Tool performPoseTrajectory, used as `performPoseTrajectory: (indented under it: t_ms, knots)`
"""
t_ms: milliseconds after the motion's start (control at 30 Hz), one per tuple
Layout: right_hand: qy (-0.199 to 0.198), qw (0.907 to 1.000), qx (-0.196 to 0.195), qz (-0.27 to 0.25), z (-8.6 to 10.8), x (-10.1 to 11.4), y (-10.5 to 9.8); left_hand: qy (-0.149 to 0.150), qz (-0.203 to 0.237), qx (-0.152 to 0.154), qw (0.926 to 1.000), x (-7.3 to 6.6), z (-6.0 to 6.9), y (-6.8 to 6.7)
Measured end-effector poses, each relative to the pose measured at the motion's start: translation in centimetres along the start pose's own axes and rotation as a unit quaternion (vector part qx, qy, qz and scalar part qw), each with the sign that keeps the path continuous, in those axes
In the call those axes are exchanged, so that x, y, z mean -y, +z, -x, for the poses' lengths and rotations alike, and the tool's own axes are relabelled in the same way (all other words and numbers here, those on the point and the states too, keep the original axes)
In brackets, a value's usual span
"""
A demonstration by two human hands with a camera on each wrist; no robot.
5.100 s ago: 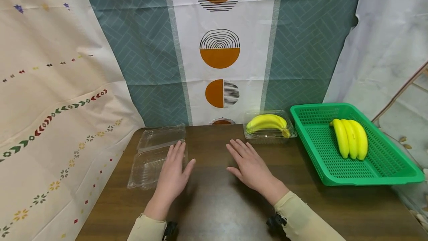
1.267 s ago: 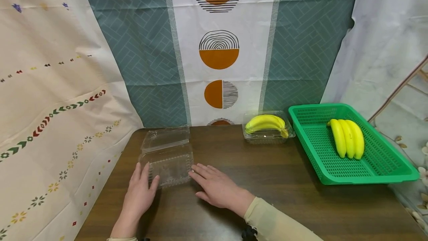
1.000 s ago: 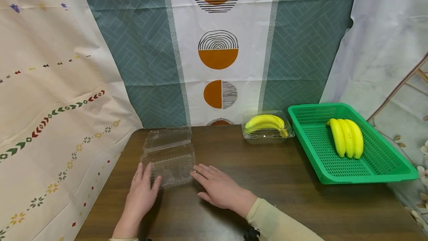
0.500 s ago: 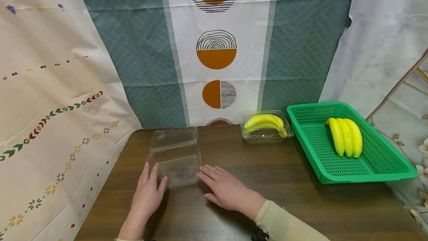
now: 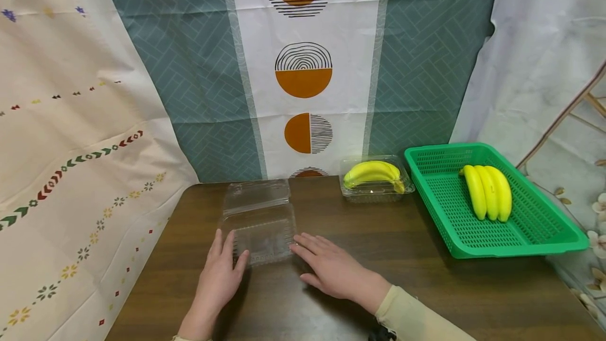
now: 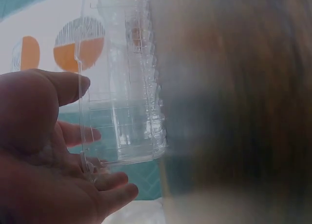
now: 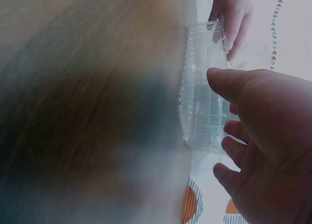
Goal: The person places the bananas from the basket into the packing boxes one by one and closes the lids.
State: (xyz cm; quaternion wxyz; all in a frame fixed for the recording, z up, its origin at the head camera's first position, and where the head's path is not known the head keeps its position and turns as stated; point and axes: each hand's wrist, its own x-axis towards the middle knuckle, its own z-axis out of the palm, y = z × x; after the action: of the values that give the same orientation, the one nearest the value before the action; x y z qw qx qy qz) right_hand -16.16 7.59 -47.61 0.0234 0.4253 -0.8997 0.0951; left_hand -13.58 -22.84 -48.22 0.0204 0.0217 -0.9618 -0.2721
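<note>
An empty clear plastic clamshell container point(image 5: 265, 238) lies with its lid point(image 5: 258, 193) folded back towards the curtain. My left hand point(image 5: 219, 278) is at its left side, fingers extended along the rim and thumb at the front corner. In the left wrist view the fingertips touch the container wall point(image 6: 119, 121). On the opposite side my right hand point(image 5: 333, 270) rests its fingertips against the right edge, fingers loosely straight. The right wrist view has this hand point(image 7: 268, 131) beside the container, with the thumb in front of it.
A closed clear clamshell with bananas point(image 5: 371, 173) inside stands at the back. Right of it, a green plastic basket point(image 5: 516, 251) holds a bunch of bananas point(image 5: 487, 193). Curtains point(image 5: 199, 67) hang behind the brown wooden table point(image 5: 379, 236).
Both hands came to the open clamshell from above the table. Over the last second they and the container have slid rightwards together, towards the table's middle.
</note>
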Motion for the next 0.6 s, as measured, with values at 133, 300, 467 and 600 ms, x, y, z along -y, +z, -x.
performPoseTrajectory:
  t_ms: [133, 300, 467, 600]
  knots:
    - [0.007, 0.9999, -0.010, -0.007, 0.5, -0.4, 0.0, 0.013, -0.003, -0.003, 0.9999, -0.5, 0.0, 0.4]
    - [0.021, 0.9997, -0.008, -0.013, 1.1, -0.9, -0.1, 0.028, -0.007, -0.004, 0.9996, -1.1, -0.2, 1.0]
    - [0.035, 0.9989, -0.002, -0.031, 1.8, -1.4, -0.1, 0.036, -0.008, -0.011, 0.9993, -1.6, -0.3, 1.5]
    - [0.047, 0.9977, -0.006, -0.049, 2.5, -1.7, -0.2, 0.045, -0.008, -0.016, 0.9988, -2.2, -0.4, 1.8]
